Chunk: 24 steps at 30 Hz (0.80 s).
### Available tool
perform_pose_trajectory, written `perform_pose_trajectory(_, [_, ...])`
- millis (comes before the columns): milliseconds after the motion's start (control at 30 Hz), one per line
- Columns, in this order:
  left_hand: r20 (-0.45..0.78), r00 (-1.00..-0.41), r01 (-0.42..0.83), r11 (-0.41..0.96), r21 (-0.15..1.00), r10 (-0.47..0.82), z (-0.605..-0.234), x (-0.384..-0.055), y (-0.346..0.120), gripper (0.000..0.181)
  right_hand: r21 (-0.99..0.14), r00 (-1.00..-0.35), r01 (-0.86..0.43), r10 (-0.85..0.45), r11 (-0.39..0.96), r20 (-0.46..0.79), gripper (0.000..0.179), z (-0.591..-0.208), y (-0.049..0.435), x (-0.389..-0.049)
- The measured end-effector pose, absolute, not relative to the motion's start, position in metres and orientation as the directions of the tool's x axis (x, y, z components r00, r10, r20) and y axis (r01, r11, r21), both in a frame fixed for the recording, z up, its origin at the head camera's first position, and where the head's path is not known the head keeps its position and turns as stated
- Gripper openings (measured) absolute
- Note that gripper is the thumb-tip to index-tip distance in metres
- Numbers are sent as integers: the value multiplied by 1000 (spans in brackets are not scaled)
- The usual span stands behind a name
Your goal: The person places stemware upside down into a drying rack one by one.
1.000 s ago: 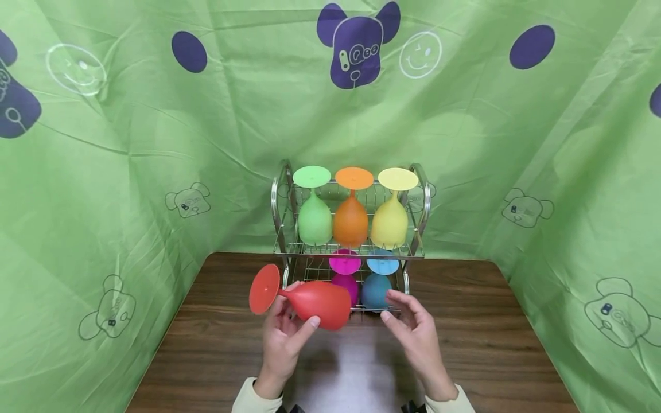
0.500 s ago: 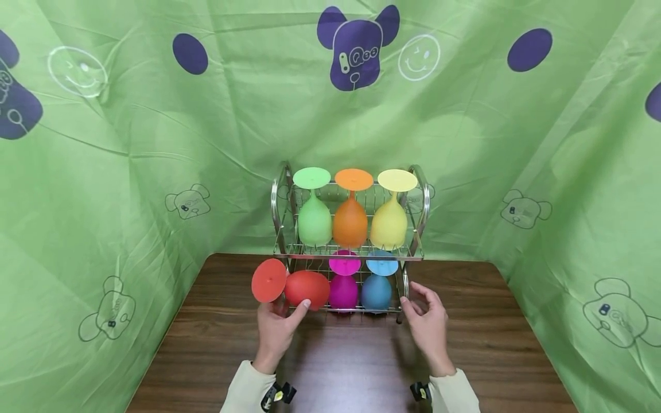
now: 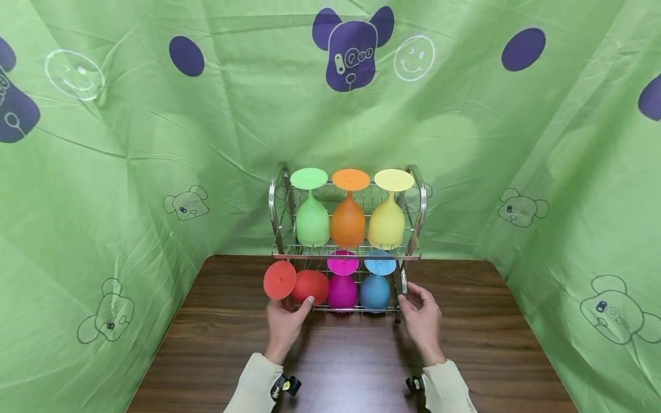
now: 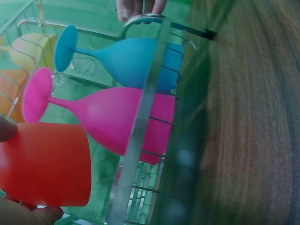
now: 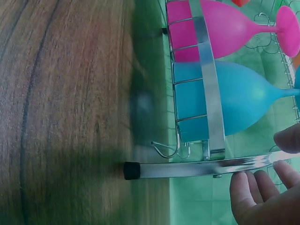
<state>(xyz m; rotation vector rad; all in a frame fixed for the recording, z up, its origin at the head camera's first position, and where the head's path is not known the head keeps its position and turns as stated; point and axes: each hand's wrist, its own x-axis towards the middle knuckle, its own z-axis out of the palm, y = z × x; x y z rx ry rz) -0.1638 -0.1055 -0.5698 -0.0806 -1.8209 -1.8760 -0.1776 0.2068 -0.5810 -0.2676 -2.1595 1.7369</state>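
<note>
My left hand (image 3: 284, 325) grips a red plastic wine glass (image 4: 47, 164) by its bowl, thumb on one side and fingers on the other. The glass is tilted, its foot up at the left, at the left end of the lower tier. My right hand (image 3: 423, 318) pinches the right side post of a two-tier metal dish rack (image 5: 178, 169). Upside down on the lower tier stand a magenta wine glass (image 3: 342, 291) and a blue wine glass (image 3: 375, 291). A green (image 3: 312, 223), an orange (image 3: 348, 223) and a yellow wine glass (image 3: 387, 222) stand inverted on the upper tier.
The rack stands on a dark brown wooden table (image 3: 346, 367), near its back edge. Green fabric (image 3: 248, 115) with printed figures hangs behind and at both sides. A metal bar (image 4: 140, 131) runs across the front of the lower tier.
The red wine glass has gone forward to the rack's lower left, its bowl swinging away from me. My right hand has moved from in front of the blue glass to the rack's right post.
</note>
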Motion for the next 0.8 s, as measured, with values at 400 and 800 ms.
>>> perform_pose_trajectory(400, [288,-883,256,135,957,-371,-583,-182,-100,51,-968,-915,-71,370,242,160,37,-584,208,-178])
perform_pose_trajectory(800, [250,-906,170,246,954,-342,-588,-194,-96,55,-967,-911,-52,385,250,149,34,-586,209,-179])
